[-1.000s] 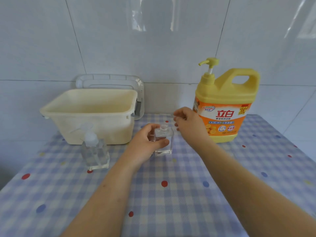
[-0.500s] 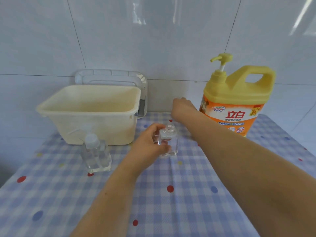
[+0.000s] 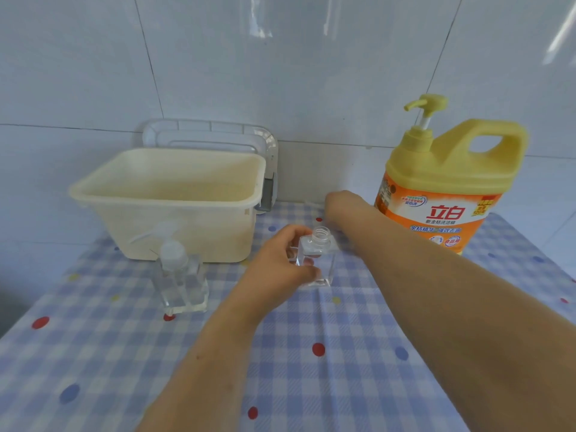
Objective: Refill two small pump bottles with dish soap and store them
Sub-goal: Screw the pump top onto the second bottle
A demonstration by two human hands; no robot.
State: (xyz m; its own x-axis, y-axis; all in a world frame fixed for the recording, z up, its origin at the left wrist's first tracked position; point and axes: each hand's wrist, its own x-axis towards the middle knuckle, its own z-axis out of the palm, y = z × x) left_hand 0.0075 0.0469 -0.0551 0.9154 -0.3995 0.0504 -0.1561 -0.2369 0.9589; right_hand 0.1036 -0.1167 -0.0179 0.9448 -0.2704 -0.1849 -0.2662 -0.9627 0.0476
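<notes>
My left hand (image 3: 280, 263) grips a small clear square bottle (image 3: 322, 260) that stands mid-table with its threaded neck uncovered. My right hand (image 3: 343, 204) reaches past it to the back of the table near the wall. Its fingers point away and are hidden, and something thin and clear shows at its left edge. A second clear bottle (image 3: 182, 282) with its pump head on stands to the left, in front of the tub. The big yellow dish soap jug (image 3: 448, 188) with a pump stands at the back right, close beside my right forearm.
A cream plastic tub (image 3: 168, 194) sits at the back left, with a white rack (image 3: 212, 135) against the tiled wall behind it. The table wears a blue checked cloth (image 3: 311, 369) with coloured dots.
My right hand moved from above the bottle's neck to the back of the table by the wall. My left hand kept its grip on the bottle. The camera came closer.
</notes>
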